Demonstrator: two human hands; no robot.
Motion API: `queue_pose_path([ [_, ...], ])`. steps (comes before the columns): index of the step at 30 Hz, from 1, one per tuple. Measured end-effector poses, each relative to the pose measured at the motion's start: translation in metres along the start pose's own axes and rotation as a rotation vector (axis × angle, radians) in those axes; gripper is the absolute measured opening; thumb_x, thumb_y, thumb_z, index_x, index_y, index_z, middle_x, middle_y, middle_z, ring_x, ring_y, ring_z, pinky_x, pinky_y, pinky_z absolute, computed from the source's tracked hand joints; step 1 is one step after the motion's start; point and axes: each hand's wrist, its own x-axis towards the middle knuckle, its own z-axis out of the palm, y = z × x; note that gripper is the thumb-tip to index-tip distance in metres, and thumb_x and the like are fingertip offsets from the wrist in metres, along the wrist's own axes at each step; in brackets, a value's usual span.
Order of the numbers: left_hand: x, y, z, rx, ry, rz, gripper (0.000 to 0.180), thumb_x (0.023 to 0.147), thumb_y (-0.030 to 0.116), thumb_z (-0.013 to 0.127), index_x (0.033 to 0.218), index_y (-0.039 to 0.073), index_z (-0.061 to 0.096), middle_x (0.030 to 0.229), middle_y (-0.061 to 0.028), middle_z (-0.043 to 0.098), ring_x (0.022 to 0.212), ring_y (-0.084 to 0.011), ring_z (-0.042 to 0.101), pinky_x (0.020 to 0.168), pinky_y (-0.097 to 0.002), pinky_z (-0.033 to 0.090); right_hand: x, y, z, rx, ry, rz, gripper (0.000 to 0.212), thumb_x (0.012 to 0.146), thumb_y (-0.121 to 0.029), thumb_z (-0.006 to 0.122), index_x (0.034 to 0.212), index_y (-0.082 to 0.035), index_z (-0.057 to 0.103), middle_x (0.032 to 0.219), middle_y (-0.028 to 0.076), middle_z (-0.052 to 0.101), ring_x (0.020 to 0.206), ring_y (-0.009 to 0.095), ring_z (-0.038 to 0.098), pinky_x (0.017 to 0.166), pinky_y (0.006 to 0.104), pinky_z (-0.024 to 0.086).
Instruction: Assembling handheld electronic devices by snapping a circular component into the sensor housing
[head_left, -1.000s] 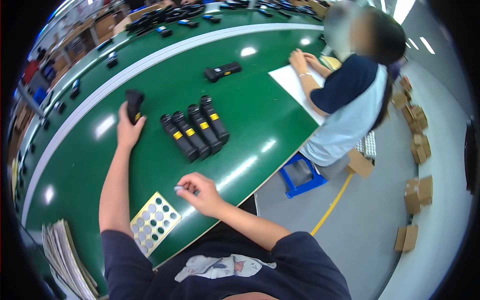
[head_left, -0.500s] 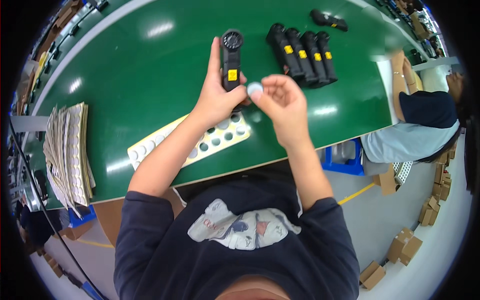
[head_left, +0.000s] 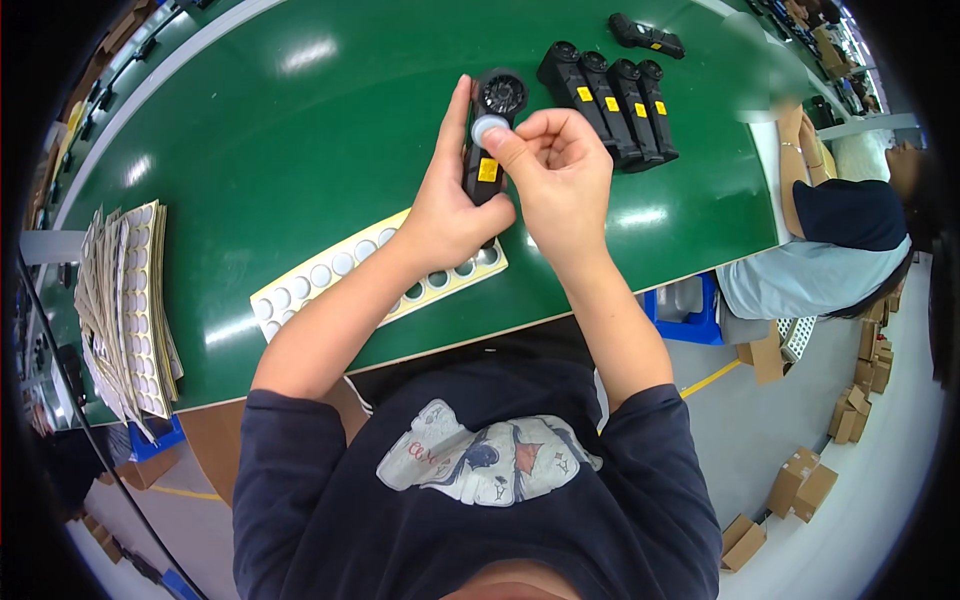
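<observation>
Right hand (head_left: 563,185) has moved its pinched disc (head_left: 489,129) over black device (head_left: 484,155) gripped in left hand (head_left: 440,215); contact unclear.

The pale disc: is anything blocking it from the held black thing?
Nothing visible: the right hand holds the pale disc over the black device the left hand grips, near the device's round end. Can't tell if disc and device touch.

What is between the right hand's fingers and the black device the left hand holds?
The head view shows a round pale disc, pinched by the right hand over the black device; whether disc and device touch is unclear.
</observation>
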Motion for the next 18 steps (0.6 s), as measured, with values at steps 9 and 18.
queue_pose_path([
  [9, 0.035, 0.004, -0.037, -0.17, 0.133, -0.111, 0.102, 0.08, -0.008, 0.061, 0.165, 0.015, 0.009, 0.115, -0.0115, 0.058, 0.085, -0.0168, 0.061, 0.071, -0.0272, 0.053, 0.009, 0.03, -0.044, -0.327, -0.504, -0.185, 0.021, 0.087, -0.009, 0.078, 0.106, -0.007, 0.069, 0.087, 0.002, 0.069, 0.074, 0.009, 0.065, 0.067, 0.0246, 0.049],
  [18, 0.002, -0.038, -0.041, -0.475, 0.101, -0.287, 0.123, 0.084, -0.011, 0.064, 0.161, 0.039, -0.018, 0.142, -0.0202, 0.052, 0.095, -0.0267, 0.07, 0.073, -0.041, 0.06, -0.069, 0.062, -0.047, -1.216, -0.817, -0.496, 0.031, 0.08, -0.027, 0.072, 0.111, -0.021, 0.072, 0.1, 0.007, 0.059, 0.097, 0.028, 0.06, 0.081, 0.0453, 0.043],
])
